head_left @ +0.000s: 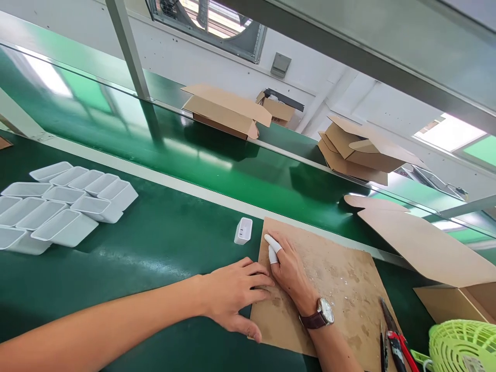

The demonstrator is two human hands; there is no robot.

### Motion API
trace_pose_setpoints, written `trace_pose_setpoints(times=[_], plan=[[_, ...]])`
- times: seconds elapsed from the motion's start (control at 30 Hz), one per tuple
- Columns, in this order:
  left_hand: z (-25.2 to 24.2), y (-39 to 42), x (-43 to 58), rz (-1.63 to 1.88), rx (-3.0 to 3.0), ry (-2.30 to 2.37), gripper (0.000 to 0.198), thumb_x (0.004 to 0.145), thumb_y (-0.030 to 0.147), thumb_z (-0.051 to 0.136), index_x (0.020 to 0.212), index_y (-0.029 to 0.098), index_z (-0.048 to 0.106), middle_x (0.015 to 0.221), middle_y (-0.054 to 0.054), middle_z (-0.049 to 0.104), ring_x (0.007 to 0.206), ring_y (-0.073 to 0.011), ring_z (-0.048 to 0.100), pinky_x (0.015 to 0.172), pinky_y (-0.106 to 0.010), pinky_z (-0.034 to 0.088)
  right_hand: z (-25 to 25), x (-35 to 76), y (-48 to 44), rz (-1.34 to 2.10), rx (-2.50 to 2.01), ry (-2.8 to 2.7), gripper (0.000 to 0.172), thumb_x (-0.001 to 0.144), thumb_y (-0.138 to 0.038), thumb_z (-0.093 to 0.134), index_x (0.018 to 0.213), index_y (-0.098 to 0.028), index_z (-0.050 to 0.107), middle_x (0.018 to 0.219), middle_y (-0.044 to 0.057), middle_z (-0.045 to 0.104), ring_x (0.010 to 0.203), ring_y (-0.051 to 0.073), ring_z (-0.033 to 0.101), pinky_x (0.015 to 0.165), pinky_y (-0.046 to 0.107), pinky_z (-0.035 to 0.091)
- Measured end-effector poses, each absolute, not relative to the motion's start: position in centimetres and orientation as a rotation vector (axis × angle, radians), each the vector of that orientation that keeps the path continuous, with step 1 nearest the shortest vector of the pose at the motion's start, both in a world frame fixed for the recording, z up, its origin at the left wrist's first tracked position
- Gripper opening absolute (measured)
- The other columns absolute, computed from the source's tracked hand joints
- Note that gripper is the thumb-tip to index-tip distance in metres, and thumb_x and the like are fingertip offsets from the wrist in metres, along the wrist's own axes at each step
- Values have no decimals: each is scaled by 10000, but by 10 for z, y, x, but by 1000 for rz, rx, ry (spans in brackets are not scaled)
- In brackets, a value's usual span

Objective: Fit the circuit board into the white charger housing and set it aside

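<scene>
My left hand (242,292) lies over the left edge of a stained cardboard sheet (333,279), its fingers spread and its thumb apart, with nothing visible in it. On the sheet rests my right hand (289,266), with white finger covers (273,245) on two digits and a watch (323,313) on the wrist. Its covered digits stretch forward; the other fingers are partly hidden, and no held thing shows. Just beyond the sheet's left edge stands a small white plastic container (243,230), apart from both hands.
Several white plastic bins (65,206) stand grouped at the left on the green table (170,232). Pliers (395,336) with red handles lie on the sheet's right side, near a lime-green basket (463,343). Open cardboard boxes (228,111) sit beyond the green conveyor belt (217,173).
</scene>
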State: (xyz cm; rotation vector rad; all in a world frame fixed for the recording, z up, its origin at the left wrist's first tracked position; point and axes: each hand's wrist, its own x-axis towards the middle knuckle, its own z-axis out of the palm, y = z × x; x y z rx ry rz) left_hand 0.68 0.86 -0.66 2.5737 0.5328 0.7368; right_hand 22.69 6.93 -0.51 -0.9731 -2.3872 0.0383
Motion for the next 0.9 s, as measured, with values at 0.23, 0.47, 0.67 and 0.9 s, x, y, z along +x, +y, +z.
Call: trace_pose_setpoints(times=[0.23,0.47,0.67,0.9], plan=[[-6,9,6,663,2589,530,751,835,739,725,1314,168,630,1408,-156,638,1295,-364,542,1010,-466,455,-5,227,67,61,-1036,-2466,688,777,43,432,1390,-183,646,1461,138,616,1406,311,543,1144,541,524],[-3,11,6,732,2509,555,549,965,631,649,1273,176,647,1363,-116,680,1276,-312,575,986,-427,461,-3,227,65,-43,-1016,-2399,527,943,5,409,1426,-135,568,1397,176,651,1362,291,586,1102,509,556],[-4,12,6,727,2519,578,355,1024,434,646,1224,140,644,1326,-108,703,1300,-289,567,1001,-419,449,-1,226,62,-119,-1018,-2478,595,870,33,417,1426,-118,568,1432,193,630,1391,313,562,1105,519,545],[-2,11,8,738,2618,573,395,998,499,664,1151,135,665,1288,-109,714,1250,-300,585,932,-418,455,-6,227,62,-177,-1062,-2518,626,819,28,454,1416,-111,578,1476,211,599,1410,331,551,1102,527,548]])
